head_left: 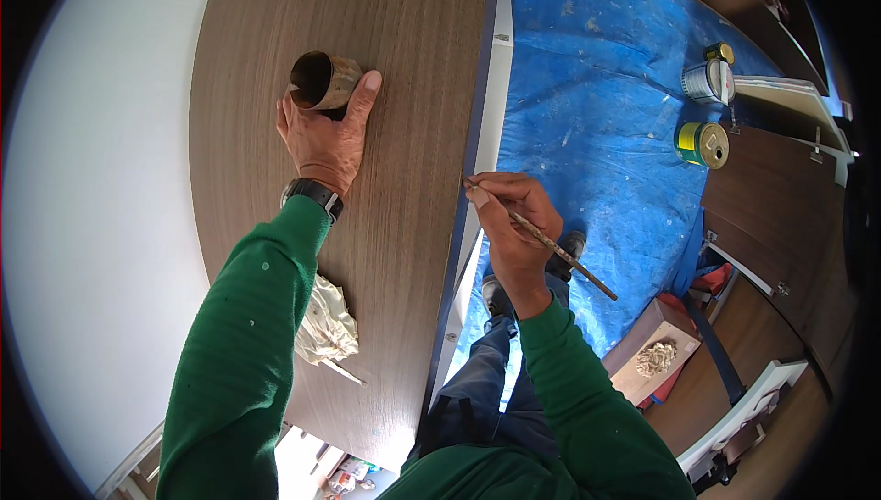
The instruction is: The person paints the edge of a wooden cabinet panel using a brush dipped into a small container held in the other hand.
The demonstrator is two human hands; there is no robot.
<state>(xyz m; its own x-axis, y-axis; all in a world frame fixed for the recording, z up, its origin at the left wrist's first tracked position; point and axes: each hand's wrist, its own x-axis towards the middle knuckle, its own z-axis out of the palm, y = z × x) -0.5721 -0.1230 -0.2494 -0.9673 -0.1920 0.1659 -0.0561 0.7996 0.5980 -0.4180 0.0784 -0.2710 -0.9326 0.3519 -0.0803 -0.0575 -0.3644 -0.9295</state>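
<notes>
On the left stands a white panel (101, 179). Beside it, on the brown tabletop (413, 133), the left hand (326, 138) is wrapped around a stained cup (346, 80), thumb on its right side. Nearer the person, partly behind the left sleeve (248, 316), lies a crumpled cream rag (328, 321), a thin stick (344, 372) poking out. At the tabletop's right edge, the right hand (518, 220) pinches a slim brush (576, 267); its tip is too small to judge contact. Farther right, three cans (702, 145) stand on blue sheeting (587, 115).
</notes>
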